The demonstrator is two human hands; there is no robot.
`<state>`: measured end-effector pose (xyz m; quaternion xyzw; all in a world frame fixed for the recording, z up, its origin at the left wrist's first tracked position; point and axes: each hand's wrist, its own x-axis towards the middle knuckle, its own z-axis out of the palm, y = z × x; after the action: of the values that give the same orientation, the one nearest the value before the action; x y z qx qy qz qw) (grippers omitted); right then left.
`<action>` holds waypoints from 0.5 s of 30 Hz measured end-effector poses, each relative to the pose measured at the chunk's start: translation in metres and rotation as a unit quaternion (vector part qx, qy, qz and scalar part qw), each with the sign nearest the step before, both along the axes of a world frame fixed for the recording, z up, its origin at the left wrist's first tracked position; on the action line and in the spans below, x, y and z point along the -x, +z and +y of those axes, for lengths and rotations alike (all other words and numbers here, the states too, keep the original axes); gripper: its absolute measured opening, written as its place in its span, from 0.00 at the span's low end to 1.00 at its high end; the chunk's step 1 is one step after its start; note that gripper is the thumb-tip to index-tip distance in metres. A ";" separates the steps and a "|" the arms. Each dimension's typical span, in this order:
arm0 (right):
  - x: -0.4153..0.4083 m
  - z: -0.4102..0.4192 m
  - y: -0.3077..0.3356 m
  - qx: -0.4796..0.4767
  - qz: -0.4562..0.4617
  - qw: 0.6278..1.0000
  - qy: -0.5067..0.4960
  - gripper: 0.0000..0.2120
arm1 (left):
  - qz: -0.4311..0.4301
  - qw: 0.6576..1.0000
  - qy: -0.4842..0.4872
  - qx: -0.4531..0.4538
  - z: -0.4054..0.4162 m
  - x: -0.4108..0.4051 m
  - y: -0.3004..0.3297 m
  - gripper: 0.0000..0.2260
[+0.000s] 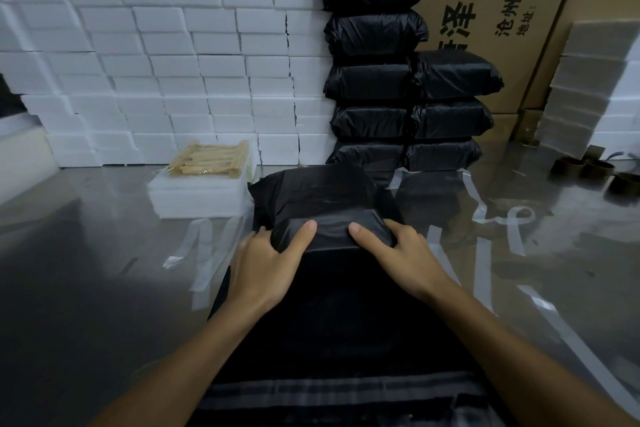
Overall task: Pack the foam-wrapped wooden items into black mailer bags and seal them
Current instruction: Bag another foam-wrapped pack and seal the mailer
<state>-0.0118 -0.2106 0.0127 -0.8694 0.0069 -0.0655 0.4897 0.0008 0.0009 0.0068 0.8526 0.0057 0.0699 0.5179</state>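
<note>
A black mailer bag (318, 198), filled and bulging, lies on the shiny metal table (86, 253) in the middle of the view, just in front of the person. Its near end is folded over into a tight flap, and both hands hold this end. The left hand (266, 263) grips the left corner of the fold, with the thumb lying on top of the plastic and the other fingers curled around the side. The right hand (398, 250) grips the right corner in the same way, the thumb on top and pointing toward the other thumb, the fingers bent around the edge. Under the hands a flat pile of empty black bags (332, 315) reaches to the near edge of the table. To the left of the bag, close beside it, stands a low pile of white foam sheets (197, 194) with a clear packet of pale wooden sticks (211, 158) on top. Behind the bag two columns of packed black parcels (377, 80) are stacked, the left column higher than the right. A wall of white foam blocks (156, 62) fills the back left, and large cardboard boxes (519, 10) with printed characters stand behind the parcels. Thin clear strips (481, 246) lie scattered on the table on both sides, and some dark tape cores (595, 170) sit at the far right.
</note>
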 end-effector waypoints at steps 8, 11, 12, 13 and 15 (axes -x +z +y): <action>0.007 0.008 0.013 -0.281 -0.009 0.959 0.016 0.18 | 0.043 0.964 -0.039 0.261 -0.008 0.008 0.018 0.31; 0.008 0.018 0.018 -0.458 -0.056 0.887 -0.014 0.21 | 0.053 0.913 -0.093 0.393 -0.020 0.011 0.028 0.23; 0.010 0.022 0.019 -0.508 -0.057 0.859 -0.039 0.25 | 0.049 0.903 -0.103 0.415 -0.025 0.013 0.031 0.23; 0.011 0.026 0.019 -0.556 -0.049 0.827 -0.058 0.29 | 0.043 0.897 -0.108 0.427 -0.031 0.013 0.033 0.22; 0.013 0.031 0.019 -0.628 -0.026 0.776 -0.057 0.35 | 0.029 0.890 -0.118 0.440 -0.043 0.013 0.033 0.19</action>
<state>-0.0253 -0.1793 0.0313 -0.3654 0.0828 -0.0972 0.9221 -0.0123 -0.0418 0.0399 0.5336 -0.0494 -0.0263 0.8439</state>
